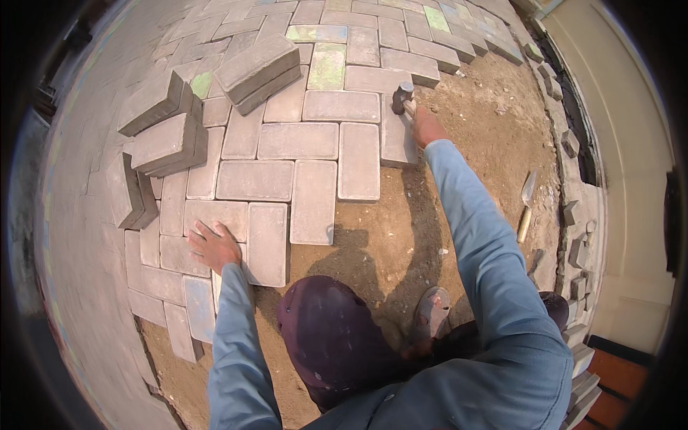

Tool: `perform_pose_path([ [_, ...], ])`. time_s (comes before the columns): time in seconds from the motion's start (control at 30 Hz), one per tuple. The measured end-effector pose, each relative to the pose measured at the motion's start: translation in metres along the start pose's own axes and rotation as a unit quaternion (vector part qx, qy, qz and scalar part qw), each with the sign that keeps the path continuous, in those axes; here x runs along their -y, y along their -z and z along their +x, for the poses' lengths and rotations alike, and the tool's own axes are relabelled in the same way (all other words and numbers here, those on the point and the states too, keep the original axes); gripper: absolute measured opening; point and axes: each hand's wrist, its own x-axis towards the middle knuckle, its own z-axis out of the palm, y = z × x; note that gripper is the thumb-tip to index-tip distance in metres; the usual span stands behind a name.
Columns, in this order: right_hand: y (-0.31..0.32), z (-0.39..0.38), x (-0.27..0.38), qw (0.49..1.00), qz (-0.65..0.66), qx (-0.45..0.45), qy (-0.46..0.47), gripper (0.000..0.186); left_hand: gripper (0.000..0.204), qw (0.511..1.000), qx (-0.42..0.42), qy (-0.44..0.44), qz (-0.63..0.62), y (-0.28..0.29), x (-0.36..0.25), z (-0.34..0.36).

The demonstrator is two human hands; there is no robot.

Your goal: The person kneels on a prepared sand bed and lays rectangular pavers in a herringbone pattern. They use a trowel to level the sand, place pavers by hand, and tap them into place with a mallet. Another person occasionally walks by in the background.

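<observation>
My right hand (428,127) is closed round the handle of a hammer (403,97). The hammer's dark head is over a grey paving brick (398,136) at the edge of the laid paving; I cannot tell whether it touches. My left hand (216,247) rests with fingers spread on the laid bricks at the left, beside an upright-lying paving brick (269,244) near my knee. The bricks form a herringbone pattern, a few of them with green or blue paint, such as a green-stained one (327,67).
Loose bricks are stacked on the paving at the left, including a pair (259,72) and another pair (170,143). Bare sandy soil (487,122) lies to the right. A trowel (527,206) rests on it near a broken-brick edge (577,251) and a beige wall (631,215).
</observation>
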Motion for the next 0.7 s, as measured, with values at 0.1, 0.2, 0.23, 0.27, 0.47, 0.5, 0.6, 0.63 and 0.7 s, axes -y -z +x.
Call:
perform_pose_path([
  [0.1,0.011,-0.003,0.013,1.000,0.024,-0.005,0.002,0.028,0.065,1.000,-0.006,0.008,0.016,0.001,0.009,0.003],
  [0.2,0.000,-0.025,0.042,0.994,0.075,-0.074,-0.028,0.031,0.065,0.999,-0.021,0.018,0.032,0.003,0.015,0.006],
  [0.23,-0.022,-0.026,0.026,0.996,0.057,-0.062,-0.027,0.032,0.065,0.999,-0.008,0.016,0.029,-0.002,0.013,0.000],
  [0.27,-0.041,-0.025,0.010,0.998,0.041,-0.051,-0.026,0.034,0.065,1.000,0.004,0.014,0.025,-0.005,0.010,-0.005],
  [0.47,-0.015,-0.016,-0.012,0.914,0.384,0.063,-0.112,0.029,0.065,0.999,-0.018,0.010,0.028,-0.001,0.019,0.007],
  [0.5,-0.015,-0.032,-0.014,0.850,0.500,0.045,-0.159,0.026,0.065,0.999,-0.016,0.016,0.027,0.001,0.020,0.007],
  [0.6,-0.016,-0.045,-0.075,0.665,0.686,-0.036,-0.293,0.021,0.065,0.999,-0.015,0.011,0.038,-0.003,0.006,0.004],
  [0.63,-0.028,-0.041,-0.088,0.658,0.684,-0.030,-0.313,0.020,0.065,0.999,-0.014,0.007,0.040,-0.007,0.002,0.001],
  [0.7,-0.044,-0.026,-0.108,0.641,0.683,-0.016,-0.349,0.020,0.065,0.999,-0.016,0.000,0.041,-0.010,-0.008,-0.003],
])
